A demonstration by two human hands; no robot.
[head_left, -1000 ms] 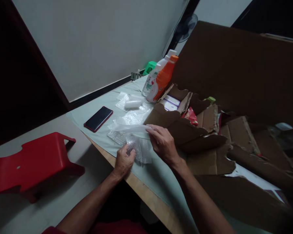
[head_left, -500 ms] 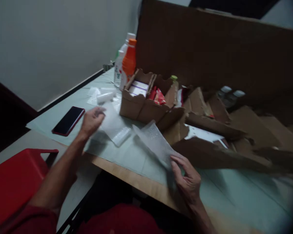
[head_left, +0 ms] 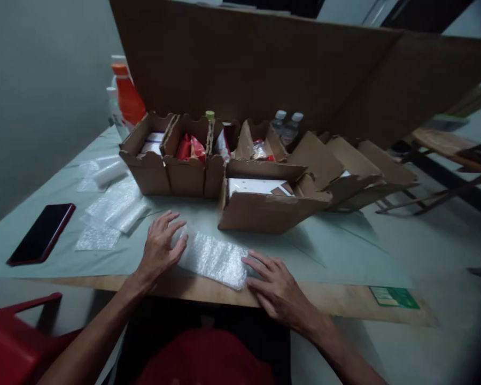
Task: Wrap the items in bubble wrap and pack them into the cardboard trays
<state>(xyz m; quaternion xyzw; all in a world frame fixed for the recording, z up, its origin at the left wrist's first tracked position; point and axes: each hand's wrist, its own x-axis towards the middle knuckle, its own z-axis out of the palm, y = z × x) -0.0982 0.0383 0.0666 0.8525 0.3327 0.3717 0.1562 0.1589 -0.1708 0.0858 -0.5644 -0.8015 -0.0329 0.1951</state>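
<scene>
Your right hand (head_left: 276, 289), at 4 o'clock from the bubble-wrap sheet: fingers loosely spread, fingertips at the sheet's right end, nothing clasped. Your left hand (head_left: 160, 248), at 9 o'clock: fingers part-bent, thumb apart from forefinger, at the left end; nothing gripped, thumb contact unclear.

Bubble-wrap sheet (head_left: 216, 259), one, crinkled: laid out between your two hands, near edge over the bare wood of the desk (head_left: 356, 305). All clock positions read from this sheet, 12 being straight away from you.

Red stool (head_left: 20, 342), one: 8 o'clock, below desk level. Green label (head_left: 395, 297), one: 3 o'clock, on the desk edge. Pale green cloth (head_left: 369, 262), one: covering the desktop. Phone (head_left: 42, 232), one, dark screen, red rim: 9 o'clock. Bubble-wrap pieces (head_left: 108, 211), overlapping, with a rolled piece (head_left: 110, 174) just beyond: 10 o'clock.

Front cardboard box (head_left: 260, 214), one, white panel (head_left: 256, 186) inside: 1 o'clock. Row of cardboard boxes (head_left: 144, 174) behind it: red packets (head_left: 198, 149) in the second from your left.

Orange bottle (head_left: 129, 101), one: 11 o'clock, past the row. Clear bottles (head_left: 292, 131), two, white-capped: 1 o'clock. Large cardboard panel (head_left: 240, 64), upright: 12 o'clock, farthest back.
</scene>
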